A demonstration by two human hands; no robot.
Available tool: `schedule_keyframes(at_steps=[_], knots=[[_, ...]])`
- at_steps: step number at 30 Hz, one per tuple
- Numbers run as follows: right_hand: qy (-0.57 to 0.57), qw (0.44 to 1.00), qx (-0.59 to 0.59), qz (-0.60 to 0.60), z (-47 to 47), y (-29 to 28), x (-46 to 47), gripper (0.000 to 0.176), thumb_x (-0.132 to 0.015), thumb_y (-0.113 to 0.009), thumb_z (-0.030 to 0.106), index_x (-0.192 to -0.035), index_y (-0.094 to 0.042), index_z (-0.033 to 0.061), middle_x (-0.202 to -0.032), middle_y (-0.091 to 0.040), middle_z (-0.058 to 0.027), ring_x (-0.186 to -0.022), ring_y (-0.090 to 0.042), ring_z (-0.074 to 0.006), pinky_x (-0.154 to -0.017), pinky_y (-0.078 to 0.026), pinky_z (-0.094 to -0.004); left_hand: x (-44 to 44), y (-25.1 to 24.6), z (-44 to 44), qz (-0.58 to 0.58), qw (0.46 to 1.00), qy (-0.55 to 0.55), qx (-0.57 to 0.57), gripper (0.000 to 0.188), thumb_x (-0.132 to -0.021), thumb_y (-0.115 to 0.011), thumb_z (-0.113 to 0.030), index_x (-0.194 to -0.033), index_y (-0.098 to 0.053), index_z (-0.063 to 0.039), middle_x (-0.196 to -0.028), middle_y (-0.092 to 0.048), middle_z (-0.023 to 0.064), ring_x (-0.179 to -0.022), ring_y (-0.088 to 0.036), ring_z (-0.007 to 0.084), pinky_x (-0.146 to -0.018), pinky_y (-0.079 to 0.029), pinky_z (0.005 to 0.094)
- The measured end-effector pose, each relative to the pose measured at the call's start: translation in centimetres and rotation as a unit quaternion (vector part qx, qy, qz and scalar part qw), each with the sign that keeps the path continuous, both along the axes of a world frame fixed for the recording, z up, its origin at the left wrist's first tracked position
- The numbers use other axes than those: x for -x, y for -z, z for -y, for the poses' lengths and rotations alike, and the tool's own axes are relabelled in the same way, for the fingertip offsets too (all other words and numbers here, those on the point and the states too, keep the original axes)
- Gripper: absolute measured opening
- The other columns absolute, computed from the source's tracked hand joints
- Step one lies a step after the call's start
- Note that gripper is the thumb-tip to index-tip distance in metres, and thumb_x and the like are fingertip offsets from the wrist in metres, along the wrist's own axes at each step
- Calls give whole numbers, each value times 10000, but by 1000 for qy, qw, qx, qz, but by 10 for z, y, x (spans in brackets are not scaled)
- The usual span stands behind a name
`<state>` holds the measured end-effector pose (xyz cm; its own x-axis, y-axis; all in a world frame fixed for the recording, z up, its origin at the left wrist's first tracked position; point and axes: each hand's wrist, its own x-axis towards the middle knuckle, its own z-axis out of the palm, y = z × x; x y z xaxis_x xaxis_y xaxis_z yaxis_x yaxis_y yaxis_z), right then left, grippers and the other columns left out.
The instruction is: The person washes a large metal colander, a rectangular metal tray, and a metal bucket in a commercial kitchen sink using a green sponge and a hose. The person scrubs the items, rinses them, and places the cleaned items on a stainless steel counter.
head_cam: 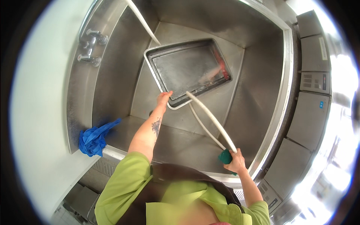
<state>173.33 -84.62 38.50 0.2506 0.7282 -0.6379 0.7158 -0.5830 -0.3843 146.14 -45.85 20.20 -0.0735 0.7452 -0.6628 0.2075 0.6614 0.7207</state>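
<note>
A dark rectangular metal baking tray (180, 71) with a pale rim lies within the stainless-steel sink (180, 143). My left hand (164, 99) grips the tray's rim near its closest corner. Red residue (222, 66) runs along the tray's right side, with a whitish wet smear beside it. My right hand (237, 162), low over the sink's near right side, holds a white hose (212, 118) together with a green scouring pad (225, 157). The hose's free end points over the near part of the tray. Its other stretch passes under the tray and comes out at the far left.
Chrome taps (91, 47) are mounted on the left ledge. A crumpled blue cloth or plastic item (94, 139) hangs over the near left corner. Beyond the right sink rim (287, 62) stands a row of grey metal cabinets (308, 118). A white wall surface (39, 92) borders the left.
</note>
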Motion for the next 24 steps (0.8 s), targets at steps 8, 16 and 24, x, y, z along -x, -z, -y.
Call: schedule_keyframes(at_steps=[8, 16, 24], knots=[[92, 994, 41, 41, -17, 9, -5, 726, -572, -767, 265, -1226, -606, -5, -1117, -470, -179, -1009, -574, -366, -895, -516, -424, 28, -2, -44, -9, 997, 70, -3, 391, -772, -782, -377, -1035, -629, -130, -1042, -624, 7, -984, -513, 154, -830, -388, 363], [0, 1000, -14, -24, -4, -2, -4, 731, -543, -773, 268, -1213, -618, 19, -1069, -477, -176, -1002, -563, -366, -874, -510, -428, 23, -13, -52, -50, 997, 61, 12, 318, -777, -776, -344, -997, -631, -166, -1026, -632, -20, -974, -521, 139, -797, -396, 363], [-80, 992, -36, -96, -12, -18, 13, 765, -487, -787, 265, -1202, -624, 45, -1057, -467, -177, -996, -565, -368, -860, -518, -439, 23, -7, -49, -55, 997, 53, -14, 262, -756, -803, -268, -934, -649, -152, -811, -607, -59, -684, -490, 71, -572, -369, 261]])
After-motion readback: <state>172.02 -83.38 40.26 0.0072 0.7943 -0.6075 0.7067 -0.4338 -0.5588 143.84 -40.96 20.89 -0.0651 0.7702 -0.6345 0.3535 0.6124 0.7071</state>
